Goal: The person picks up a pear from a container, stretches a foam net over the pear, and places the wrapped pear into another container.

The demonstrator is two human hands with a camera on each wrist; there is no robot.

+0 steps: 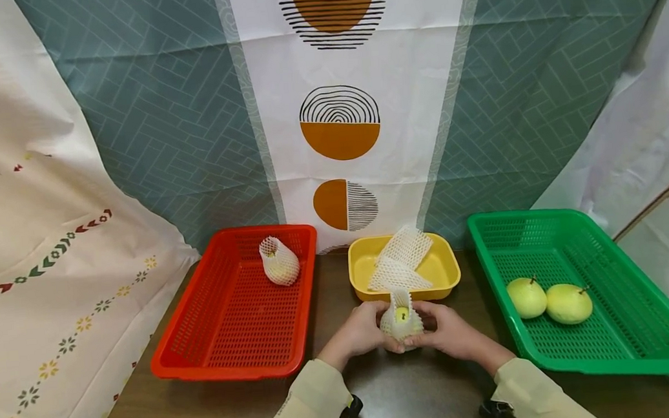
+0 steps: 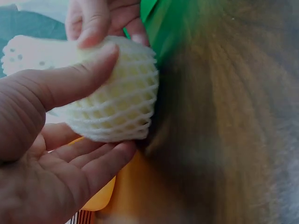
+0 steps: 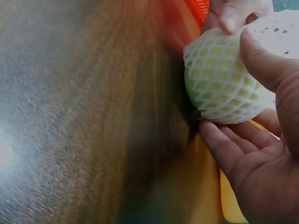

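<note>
Between both hands is a yellow-green pear (image 1: 402, 315) in a white foam net sleeve (image 2: 117, 93), in front of the yellow bin. My left hand (image 1: 366, 330) grips it from the left, thumb on the near side and fingers beneath or behind. From the other side my right hand (image 1: 448, 332) holds it the same way, as the right wrist view shows with the netted pear (image 3: 224, 79). The net's loose end stands up above the fruit in the head view. Some bare green skin shows at the pear's lower end in the right wrist view.
A red basket (image 1: 229, 370) on the left holds one netted pear (image 1: 280, 262). The yellow bin (image 1: 447, 269) holds flat foam nets (image 1: 402, 256). On the right, a green basket (image 1: 627, 318) holds two bare pears (image 1: 568, 303). All stand on a dark wooden table (image 1: 406, 405).
</note>
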